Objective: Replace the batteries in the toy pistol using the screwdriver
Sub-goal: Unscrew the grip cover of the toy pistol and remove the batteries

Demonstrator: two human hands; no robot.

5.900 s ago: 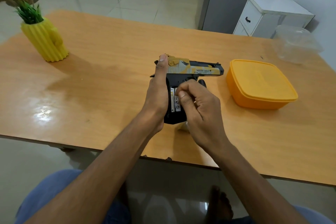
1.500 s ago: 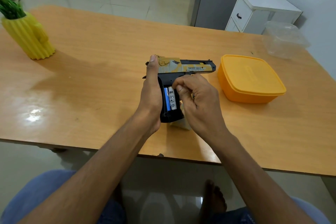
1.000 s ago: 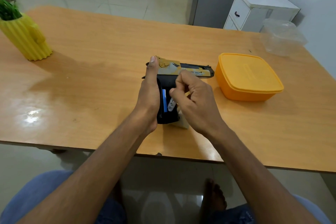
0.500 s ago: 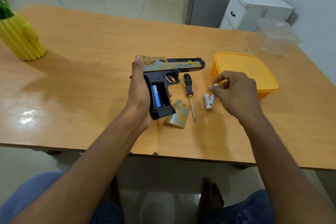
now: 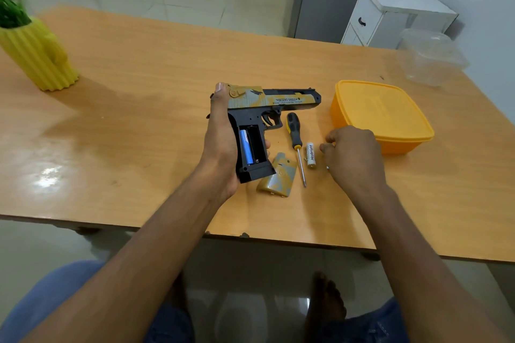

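The orange wood-grain laminate surface (image 5: 139, 108) is glossy, with glare at nine o'clock. The black-and-tan plastic toy pistol (image 5: 274, 100) looks matt — its paint mottled. The orange lidded plastic box (image 5: 381, 114) is smooth; the screwdriver's thin metal shaft (image 5: 301, 168) shines.

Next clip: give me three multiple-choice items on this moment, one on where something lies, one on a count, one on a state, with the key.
1. Where does the screwdriver lie?
A. on the orange container
B. on the table between the toy pistol and the white battery
C. in the right hand

2. How many batteries sit in the toy pistol's grip compartment?
A. none
B. one
C. two

3. What state is the battery cover in?
A. off, lying on the table
B. screwed onto the grip
C. held in the left hand

Key: B, it lies beside the white battery; B, only the blue battery fills a slot; A, the compartment is open in the left hand.
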